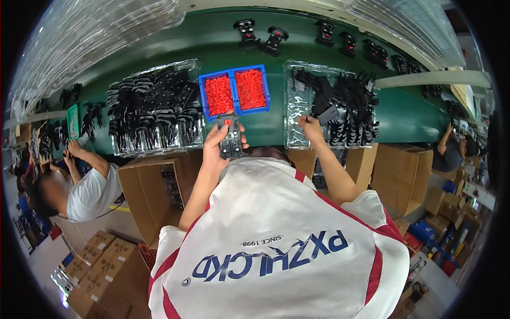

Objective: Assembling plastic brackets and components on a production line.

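Note:
My left hand (pixel 213 144) is wrapped round a dark grey plastic housing (pixel 230 143), holding it upright just in front of the blue bins. On the housing's upper part, beside my thumb, sits a small red piece (pixel 228 123). My right hand (pixel 313 129) is over the left side of a clear plastic tray (pixel 294 139), its fingers pinched together; a tiny dark bit shows at the fingertips, too small to name. Right beside it lies a dark grey rectangular part (pixel 328 115), among black curved plastic parts (pixel 350 103) that fill the tray.
Two joined blue bins (pixel 234 80) hold small red pieces. Another tray of black parts (pixel 154 106) stands left on the green bench (pixel 276 130). Assembled black units (pixel 245 33) line the far side. Cardboard boxes (pixel 146 191) stand below the bench. A co-worker (pixel 93 186) sits at left.

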Action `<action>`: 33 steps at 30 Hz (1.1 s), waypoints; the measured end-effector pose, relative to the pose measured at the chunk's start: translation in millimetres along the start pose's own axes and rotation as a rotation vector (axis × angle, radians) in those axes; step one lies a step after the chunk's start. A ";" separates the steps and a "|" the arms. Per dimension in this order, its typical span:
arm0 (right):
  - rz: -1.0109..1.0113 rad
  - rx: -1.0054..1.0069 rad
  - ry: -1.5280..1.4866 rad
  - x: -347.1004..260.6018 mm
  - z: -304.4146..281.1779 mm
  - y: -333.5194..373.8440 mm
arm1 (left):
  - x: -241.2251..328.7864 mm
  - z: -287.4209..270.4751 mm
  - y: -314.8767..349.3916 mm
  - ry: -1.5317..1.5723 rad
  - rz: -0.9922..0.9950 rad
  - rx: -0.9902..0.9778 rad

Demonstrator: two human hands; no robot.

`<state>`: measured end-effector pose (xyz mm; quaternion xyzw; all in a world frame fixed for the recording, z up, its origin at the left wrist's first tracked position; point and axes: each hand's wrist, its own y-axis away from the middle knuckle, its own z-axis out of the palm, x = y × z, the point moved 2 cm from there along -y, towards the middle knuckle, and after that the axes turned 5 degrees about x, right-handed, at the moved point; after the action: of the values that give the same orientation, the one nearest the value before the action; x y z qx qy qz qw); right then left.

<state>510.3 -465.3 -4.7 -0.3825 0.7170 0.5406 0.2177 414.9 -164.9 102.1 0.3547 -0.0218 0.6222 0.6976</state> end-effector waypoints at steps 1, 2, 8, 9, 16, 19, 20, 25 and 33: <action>-0.010 -0.002 0.017 0.1 2.2 -1.9 | -0.2 -2.2 0.4 0.015 -0.007 0.007; -0.020 -0.004 0.034 -0.2 5.3 -3.6 | -0.2 -4.3 1.2 0.030 -0.013 0.013; -0.398 -0.135 0.240 -21.3 61.6 -15.4 | 5.4 -4.7 8.9 0.095 0.026 -0.012; -0.428 -0.145 0.265 -29.3 76.5 -15.8 | 7.7 -6.3 10.1 0.094 0.033 -0.009; -0.696 -0.039 0.684 -58.2 168.2 -40.4 | 22.2 -20.6 30.1 0.107 0.079 -0.038; -0.704 0.013 0.991 -55.1 200.3 -57.3 | 27.1 -26.9 39.8 0.069 0.116 0.016; -0.641 -0.022 1.054 -52.8 203.0 -65.8 | 28.5 -27.5 41.7 0.063 0.129 0.036; -0.677 0.034 0.960 -46.8 204.2 -84.2 | 38.1 -36.2 51.9 0.086 0.179 0.111; -0.611 -0.011 0.190 -102.8 189.7 -18.0 | 47.7 -47.3 41.4 0.255 0.143 0.028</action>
<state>568.2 -256.6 -1.8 -0.6302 0.5830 0.4160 0.2997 369.6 -100.7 108.7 0.2799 0.0502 0.7106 0.6435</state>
